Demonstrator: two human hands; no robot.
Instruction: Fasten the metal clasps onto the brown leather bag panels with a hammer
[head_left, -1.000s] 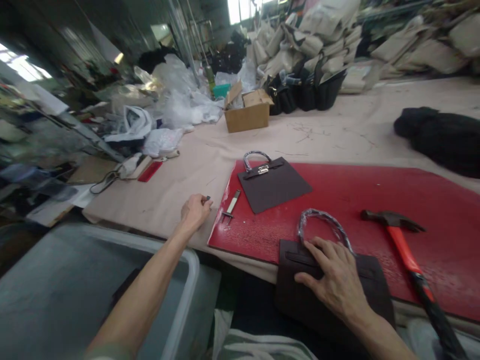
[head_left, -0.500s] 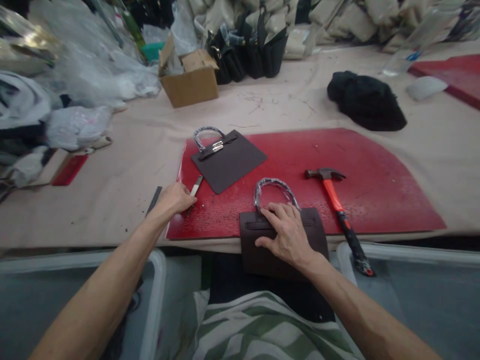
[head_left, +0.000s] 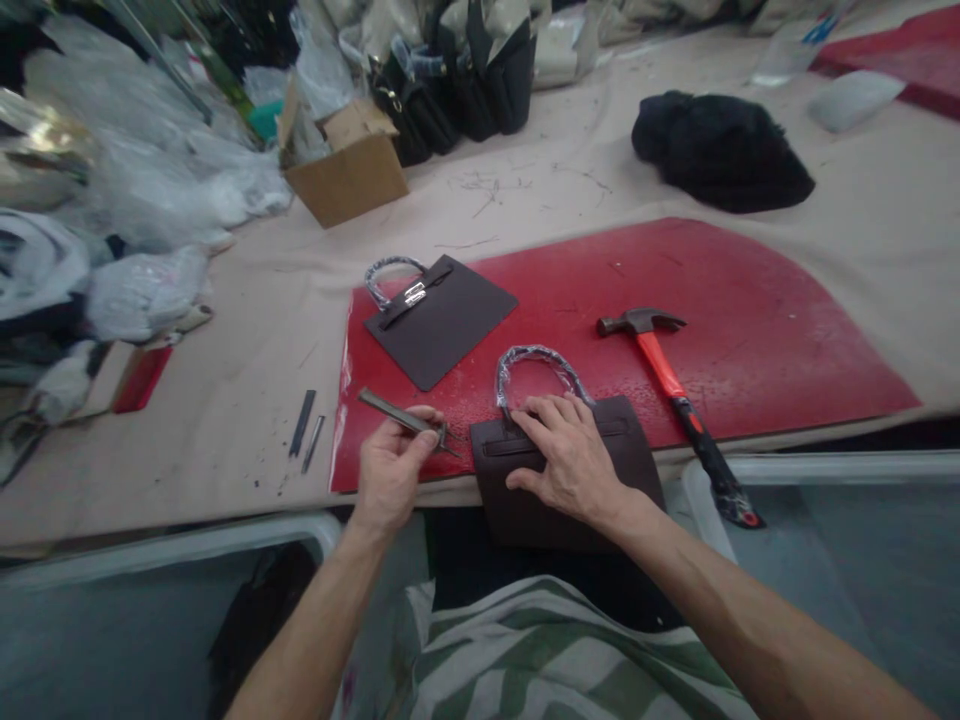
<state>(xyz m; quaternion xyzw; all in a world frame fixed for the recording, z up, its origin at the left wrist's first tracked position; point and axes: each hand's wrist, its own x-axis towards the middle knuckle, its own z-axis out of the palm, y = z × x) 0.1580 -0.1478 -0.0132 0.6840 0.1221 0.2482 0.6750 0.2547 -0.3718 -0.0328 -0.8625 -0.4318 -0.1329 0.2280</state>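
The right hand (head_left: 566, 455) is laid palm down, fingers spread, on a dark brown leather handbag (head_left: 517, 505) (its arched handle (head_left: 537, 352) is wrapped in clear plastic), which is set over the near edge of the beige-covered bench (head_left: 255, 350). A slim, pronged metal tool (head_left: 394, 410) is pinched in the left hand's (head_left: 388, 475) fingers, just beside the bag. Room is offered by the flat red board (head_left: 765, 310), extended broadly right of an orange-and-black claw hammer (head_left: 664, 370).
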